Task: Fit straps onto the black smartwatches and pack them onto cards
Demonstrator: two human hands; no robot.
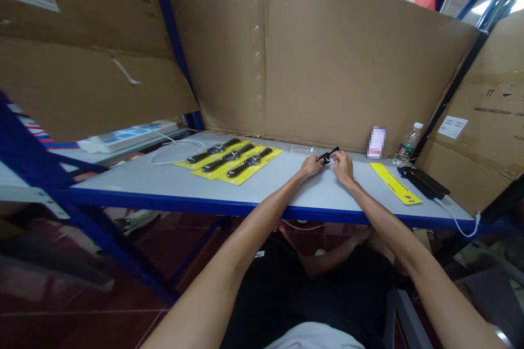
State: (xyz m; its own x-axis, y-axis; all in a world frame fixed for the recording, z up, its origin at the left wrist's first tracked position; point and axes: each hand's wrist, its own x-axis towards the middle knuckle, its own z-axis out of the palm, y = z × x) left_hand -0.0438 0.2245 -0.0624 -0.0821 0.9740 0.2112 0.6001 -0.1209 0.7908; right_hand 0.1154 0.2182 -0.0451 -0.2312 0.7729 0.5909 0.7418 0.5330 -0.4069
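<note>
My left hand [312, 166] is closed around a black strap-like item [327, 157] with a thicker middle, resembling a watch; its exact kind is too small to tell. At its far right end, my right hand [344, 167] has its fingers bent in and pinched against it. Both hands are low over the grey tabletop [266, 190]. Left of them lie three yellow cards [241, 176], overlapping, each bearing a similar black item [249, 162] under clear plastic. Behind my left hand is a clear plastic shell [302, 150].
To the right lie a yellow card strip [395, 183] and a black case [426, 182] with a white cable. A water bottle [408, 145] and a blurred-out pale object [376, 143] stand behind. A white cable [176, 152] loops at left. Cardboard walls [347, 65] enclose the table.
</note>
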